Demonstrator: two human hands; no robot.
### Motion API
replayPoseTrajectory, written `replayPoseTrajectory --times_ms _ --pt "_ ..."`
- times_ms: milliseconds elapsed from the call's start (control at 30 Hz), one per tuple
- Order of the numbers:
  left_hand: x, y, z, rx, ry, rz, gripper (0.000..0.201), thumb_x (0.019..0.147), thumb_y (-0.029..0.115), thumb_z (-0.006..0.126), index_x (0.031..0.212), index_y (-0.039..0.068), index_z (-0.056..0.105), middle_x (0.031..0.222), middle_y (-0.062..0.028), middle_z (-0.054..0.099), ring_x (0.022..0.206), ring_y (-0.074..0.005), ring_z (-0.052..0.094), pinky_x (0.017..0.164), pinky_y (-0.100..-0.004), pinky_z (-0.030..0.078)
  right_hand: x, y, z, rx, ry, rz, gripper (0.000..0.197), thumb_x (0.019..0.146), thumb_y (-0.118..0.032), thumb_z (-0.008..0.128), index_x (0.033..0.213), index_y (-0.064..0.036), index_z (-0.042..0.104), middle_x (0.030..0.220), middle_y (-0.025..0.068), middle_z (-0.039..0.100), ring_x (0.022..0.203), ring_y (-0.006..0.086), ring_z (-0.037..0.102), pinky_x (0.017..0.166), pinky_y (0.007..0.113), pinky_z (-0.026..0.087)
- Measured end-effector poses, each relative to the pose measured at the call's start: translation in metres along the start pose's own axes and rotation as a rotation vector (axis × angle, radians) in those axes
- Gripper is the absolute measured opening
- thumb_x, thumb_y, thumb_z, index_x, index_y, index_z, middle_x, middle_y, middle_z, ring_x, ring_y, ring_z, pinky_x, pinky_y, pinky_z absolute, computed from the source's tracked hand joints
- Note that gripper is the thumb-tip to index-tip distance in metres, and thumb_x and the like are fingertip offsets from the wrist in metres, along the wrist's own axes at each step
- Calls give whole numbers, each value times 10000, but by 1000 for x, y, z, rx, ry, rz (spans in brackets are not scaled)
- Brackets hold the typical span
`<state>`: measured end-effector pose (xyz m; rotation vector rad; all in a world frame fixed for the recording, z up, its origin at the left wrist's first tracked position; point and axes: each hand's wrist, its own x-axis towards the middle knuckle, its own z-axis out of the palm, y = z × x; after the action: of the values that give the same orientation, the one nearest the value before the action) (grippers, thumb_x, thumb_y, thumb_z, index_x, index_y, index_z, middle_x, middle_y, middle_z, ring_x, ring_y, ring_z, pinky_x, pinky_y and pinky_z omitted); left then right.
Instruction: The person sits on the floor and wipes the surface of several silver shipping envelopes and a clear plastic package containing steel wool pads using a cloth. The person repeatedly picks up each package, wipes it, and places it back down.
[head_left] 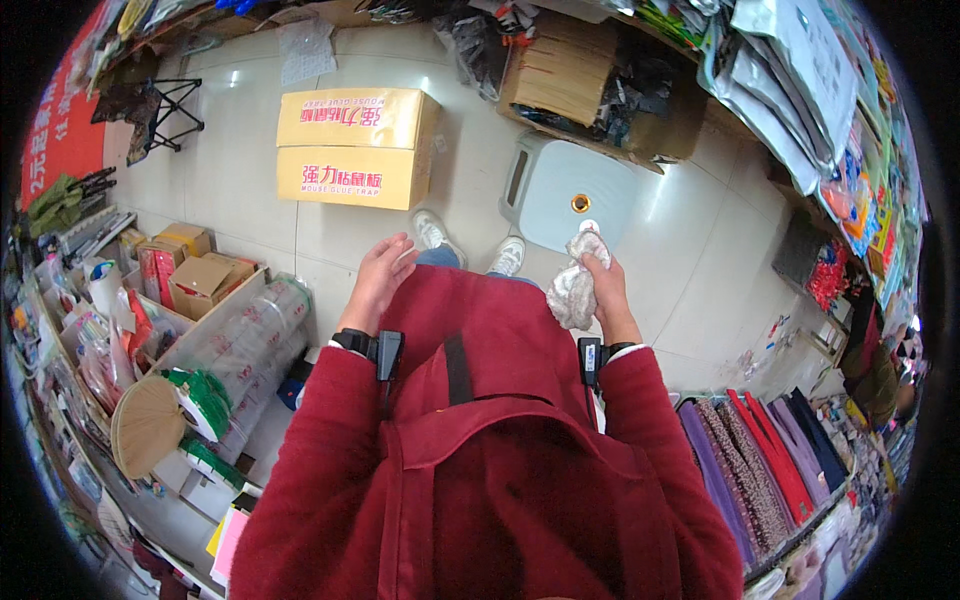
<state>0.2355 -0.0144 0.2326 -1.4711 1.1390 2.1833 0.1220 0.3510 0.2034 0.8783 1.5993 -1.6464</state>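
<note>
My right hand (608, 288) grips a crumpled, greyish-white cloth (573, 285) that hangs down beside my dark red apron (480, 320). Fingers apart, my left hand (382, 275) is held in the air on the other side of the apron and holds nothing. Just beyond the cloth stands a pale grey-blue plastic piece like a stool or low table (560, 180). It has a slot-shaped handle, and a small gold-coloured ring (580, 203) is on its top. A closed yellow carton with red print (345, 170) sits on the floor ahead of my left hand.
An open cardboard box (560, 75) holding dark items stands beyond the plastic piece. Shelves with small boxes (205, 275) and a clear wrapped roll (250, 340) are at left. Rolled fabrics (760, 460) fill a rack at right. A folding stool (165, 115) stands far left.
</note>
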Motion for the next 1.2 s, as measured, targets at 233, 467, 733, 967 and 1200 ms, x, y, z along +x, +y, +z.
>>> replayPoseTrajectory --times_ms 233,467,733,967,1200 --pt "34 26 42 130 -137 -24 423 953 225 586 1303 10 483 1247 -120 555 1115 -234 574 938 -348 477 -3 -14 -12 74 49 -42 417 851 -131 644 1219 41 549 1071 117 629 928 204 624 785 338 509" --pt "94 71 81 275 -229 -101 423 951 243 594 1296 20 493 1224 -100 556 1112 -218 553 960 -352 453 30 -43 5 8 154 -12 477 839 -153 655 1266 22 536 1152 118 617 1025 200 596 888 337 473" --pt "128 128 114 445 -314 -158 426 955 291 573 1302 53 508 1227 -80 564 1117 -184 541 954 -335 434 57 -112 49 -266 59 -120 543 830 -191 670 1285 52 502 1235 173 582 1112 253 572 920 353 463" --pt "169 113 179 655 -460 -67 465 932 335 588 1284 37 539 1194 -80 592 1091 -179 540 922 -341 447 87 -127 28 -574 -34 -112 587 817 -212 678 1309 45 485 1251 228 578 1179 296 551 980 359 431" --pt "250 31 229 1006 -446 178 581 854 401 615 1287 19 544 1228 -207 604 1132 -353 573 955 -408 449 157 -122 -48 -882 -152 -219 580 803 -170 647 1351 -58 491 1216 161 614 1109 260 586 949 341 456"
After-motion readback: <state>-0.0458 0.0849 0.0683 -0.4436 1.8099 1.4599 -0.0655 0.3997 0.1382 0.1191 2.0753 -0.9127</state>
